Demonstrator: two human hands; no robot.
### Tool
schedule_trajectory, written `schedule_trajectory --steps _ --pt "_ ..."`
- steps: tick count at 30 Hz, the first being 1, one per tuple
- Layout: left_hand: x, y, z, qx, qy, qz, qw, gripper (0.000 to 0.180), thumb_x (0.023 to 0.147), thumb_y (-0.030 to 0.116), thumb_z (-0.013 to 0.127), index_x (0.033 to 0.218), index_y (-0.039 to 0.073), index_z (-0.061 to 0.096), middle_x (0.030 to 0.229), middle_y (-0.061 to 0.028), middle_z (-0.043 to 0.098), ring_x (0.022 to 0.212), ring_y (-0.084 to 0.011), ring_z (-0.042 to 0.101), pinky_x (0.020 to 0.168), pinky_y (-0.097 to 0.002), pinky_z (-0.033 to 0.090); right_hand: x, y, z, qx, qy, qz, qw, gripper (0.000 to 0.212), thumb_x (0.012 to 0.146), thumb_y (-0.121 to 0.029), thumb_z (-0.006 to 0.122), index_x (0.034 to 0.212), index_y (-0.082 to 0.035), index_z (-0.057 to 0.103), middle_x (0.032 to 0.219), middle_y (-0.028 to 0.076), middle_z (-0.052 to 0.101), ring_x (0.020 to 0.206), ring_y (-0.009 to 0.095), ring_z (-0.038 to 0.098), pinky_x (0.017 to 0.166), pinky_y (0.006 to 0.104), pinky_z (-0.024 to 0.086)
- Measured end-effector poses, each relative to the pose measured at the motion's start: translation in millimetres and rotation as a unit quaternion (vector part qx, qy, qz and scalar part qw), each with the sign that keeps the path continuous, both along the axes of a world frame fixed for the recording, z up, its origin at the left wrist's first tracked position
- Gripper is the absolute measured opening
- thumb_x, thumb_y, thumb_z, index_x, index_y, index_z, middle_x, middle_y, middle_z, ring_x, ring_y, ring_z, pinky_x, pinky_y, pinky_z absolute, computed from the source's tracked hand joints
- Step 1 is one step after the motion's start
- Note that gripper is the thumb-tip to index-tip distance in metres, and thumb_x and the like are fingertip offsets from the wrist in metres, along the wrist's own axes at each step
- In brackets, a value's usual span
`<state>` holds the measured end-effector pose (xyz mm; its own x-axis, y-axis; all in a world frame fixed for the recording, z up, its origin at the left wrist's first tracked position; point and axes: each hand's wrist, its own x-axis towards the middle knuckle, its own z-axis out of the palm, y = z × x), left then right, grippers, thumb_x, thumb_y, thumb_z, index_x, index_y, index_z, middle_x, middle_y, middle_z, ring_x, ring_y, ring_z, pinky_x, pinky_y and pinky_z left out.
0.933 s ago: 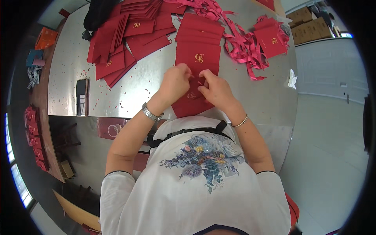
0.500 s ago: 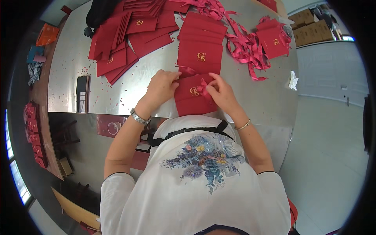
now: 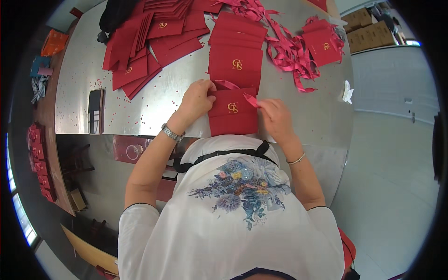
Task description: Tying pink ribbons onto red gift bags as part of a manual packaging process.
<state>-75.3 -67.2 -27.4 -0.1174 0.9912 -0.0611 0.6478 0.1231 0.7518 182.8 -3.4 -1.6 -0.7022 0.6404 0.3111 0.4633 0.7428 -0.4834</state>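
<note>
Close to the table's near edge lies a flat red paper bag (image 3: 226,112) with gold print. At its upper left corner, my left hand (image 3: 199,99) is closed on the edge, thumb and fingers together. My right hand (image 3: 277,120), just off the bag's right side, pinches the end of a pink-red satin ribbon (image 3: 251,100). That ribbon comes out of the bag's front near the print. Another stretch of ribbon (image 3: 226,84) shows along the bag's upper edge. Beyond it, a column of overlapping red bags (image 3: 233,60) runs away from me.
More flat red bags (image 3: 179,51) are heaped at the far left, beside a phone (image 3: 96,112). A tangle of loose ribbons (image 3: 291,58) lies right of the column, near a pile of ribboned bags (image 3: 323,46). A crumpled white tissue (image 3: 347,92) sits near the right edge.
My right hand has moved right and slightly down, drawing the ribbon end out from the bag's front. My left hand stays at the bag's left corner.
</note>
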Motion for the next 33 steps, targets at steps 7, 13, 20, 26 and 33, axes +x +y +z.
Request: schedule_trajectory --steps 7,13,20,26,33 --pt "0.4 -6.3 -4.9 -0.008 -0.006 0.029 1.0 0.018 0.075 0.005 0.061 0.092 0.0 0.059 0.096 -0.0194 0.06 0.095 -0.0364 0.056 0.085 -0.0419 0.046 25.3 3.3 39.5 0.163 -0.066 0.014 0.984 0.009 0.073 -0.006 0.06 0.08 -0.01 0.064 0.106 0.006 0.063 0.094 0.023 0.058 0.082 0.0399 0.041" --pt "6.0 -8.8 -1.1 -0.012 -0.009 0.064 0.998 0.017 0.076 0.005 0.061 0.092 0.0 0.058 0.095 -0.02 0.059 0.093 -0.037 0.057 0.083 -0.0417 0.047 25.9 -18.4 39.0 0.194 0.013 0.161 0.968 0.014 0.071 -0.007 0.066 0.083 -0.012 0.064 0.114 0.005 0.063 0.104 0.025 0.055 0.087 0.0414 0.044" --pt "-0.2 -10.6 -12.1 -0.025 -0.025 0.063 0.997 0.018 0.075 0.004 0.062 0.093 -0.001 0.058 0.096 -0.0206 0.059 0.093 -0.0372 0.057 0.083 -0.0422 0.047 2.5 -24.2 22.9 0.198 0.07 0.109 0.972 0.023 0.084 -0.01 0.058 0.106 -0.011 0.064 0.115 0.01 0.062 0.106 0.022 0.058 0.09 0.0369 0.046" --pt "4.0 -9.2 -8.1 -0.015 -0.023 0.072 0.997 0.017 0.074 0.003 0.062 0.09 -0.001 0.059 0.092 -0.0206 0.06 0.091 -0.0377 0.058 0.083 -0.0425 0.047 -32.0 2.8 -26.9 -0.203 0.07 -0.14 0.967 0.028 0.081 -0.021 0.067 0.1 0.0 0.064 0.09 0.014 0.062 0.077 0.026 0.06 0.069 0.0349 0.049" --pt "1.8 -12.6 -14.8 0.0 -0.026 0.098 0.995 0.014 0.073 0.004 0.062 0.085 -0.001 0.06 0.089 -0.0212 0.06 0.088 -0.0384 0.058 0.08 -0.0426 0.048 -33.5 28.6 -12.7 -0.399 -0.073 -0.097 0.909 0.02 0.082 -0.02 0.068 0.087 -0.001 0.065 0.08 0.003 0.06 0.076 0.01 0.053 0.067 0.0257 0.044"
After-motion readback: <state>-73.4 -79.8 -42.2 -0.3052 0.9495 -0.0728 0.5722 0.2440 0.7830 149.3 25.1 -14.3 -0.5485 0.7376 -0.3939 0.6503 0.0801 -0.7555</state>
